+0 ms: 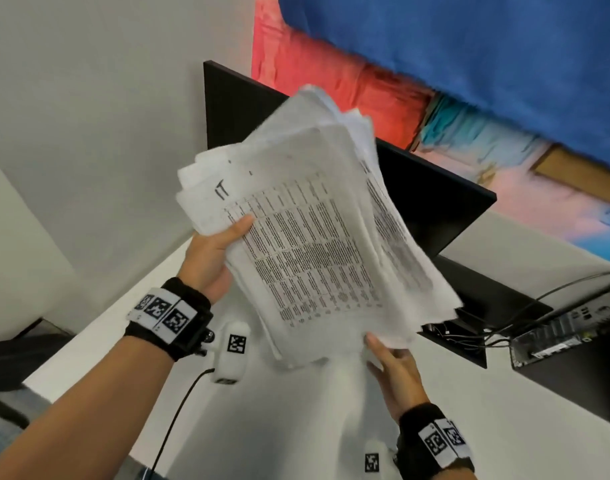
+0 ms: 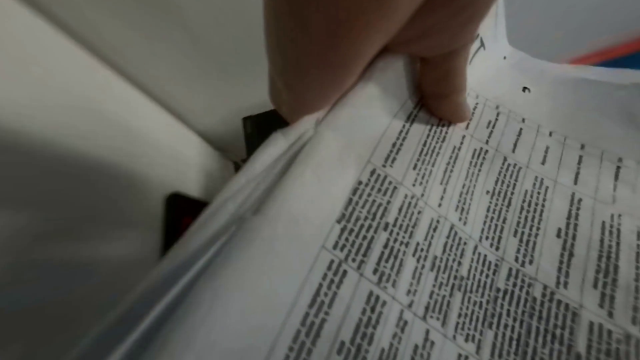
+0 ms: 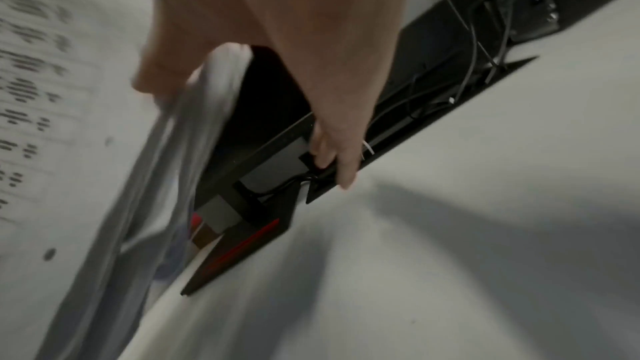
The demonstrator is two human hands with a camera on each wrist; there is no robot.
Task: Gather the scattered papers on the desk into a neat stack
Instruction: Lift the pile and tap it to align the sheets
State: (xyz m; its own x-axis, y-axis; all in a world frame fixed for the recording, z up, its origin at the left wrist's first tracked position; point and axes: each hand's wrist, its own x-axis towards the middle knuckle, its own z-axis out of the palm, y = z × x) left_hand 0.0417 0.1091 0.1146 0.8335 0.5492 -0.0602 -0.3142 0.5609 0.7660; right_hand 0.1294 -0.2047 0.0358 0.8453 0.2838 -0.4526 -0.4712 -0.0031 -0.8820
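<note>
A: Head view. The thick bundle of white printed paper sheets (image 1: pixel 317 220) is held up off the white desk top (image 1: pixel 296 410), tilted, in front of the black flat monitor (image 1: pixel 435 202). Left hand (image 1: pixel 210 261) clamps its left edge, thumb on top. Right hand (image 1: pixel 397 372) is at the near right corner, thumb touching the edge; fingers look relaxed, so supporting rather than gripping.

B: Any loose sheets on the desk?

A: None visible. A white tagged device with a black cable (image 1: pixel 231 355) lies under the bundle, a black computer box (image 1: pixel 573 341) far right.

B: Left wrist view?

A: Thumb presses the tabled top sheet, fingers go under. Edges are staggered.

B: Right wrist view?

A: Blurred. The sheet edges fan apart beside the thumb; the fingers hang straight, clear of the paper.

B: Progress?

A: Gathering looks done. Squaring the edges and setting the stack down remain.
</note>
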